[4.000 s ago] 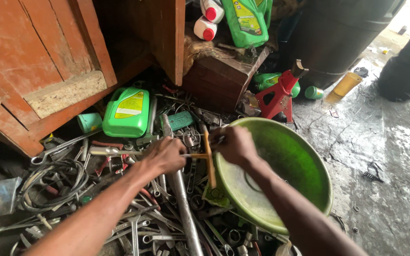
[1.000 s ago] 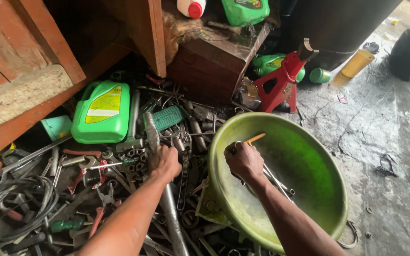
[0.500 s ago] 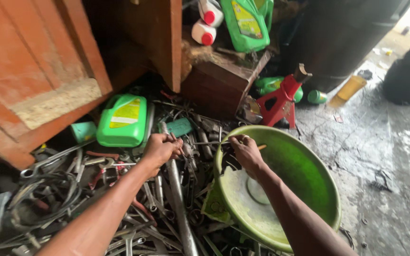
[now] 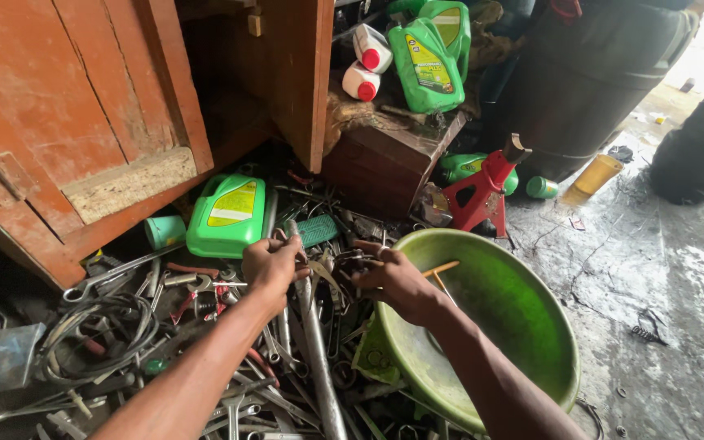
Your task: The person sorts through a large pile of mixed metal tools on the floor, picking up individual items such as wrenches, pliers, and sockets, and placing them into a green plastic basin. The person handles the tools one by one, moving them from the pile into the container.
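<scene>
My left hand (image 4: 273,265) is curled around the top of a long grey metal pipe (image 4: 317,358) that lies in a heap of spanners and pliers (image 4: 205,326). My right hand (image 4: 397,283) reaches left across the rim of a big green plastic basin (image 4: 523,326). Its fingers pinch a small dark metal tool (image 4: 354,262) in the heap, right beside my left hand. A thin wooden-handled tool (image 4: 442,267) rests in the basin just behind my right wrist. Both forearms come in from the bottom of the view.
A green oil jug (image 4: 228,213) lies by an orange wooden cabinet (image 4: 83,122). A red jack stand (image 4: 482,191) stands behind the basin. More green and white bottles (image 4: 425,57) sit on a brown box. A dark drum (image 4: 596,81) stands at the back right, and wet concrete floor (image 4: 662,285) lies to the right.
My right hand has come out of the basin and moved left over the rim into the tool heap. My left hand has stayed at the pipe. The view has shifted slightly.
</scene>
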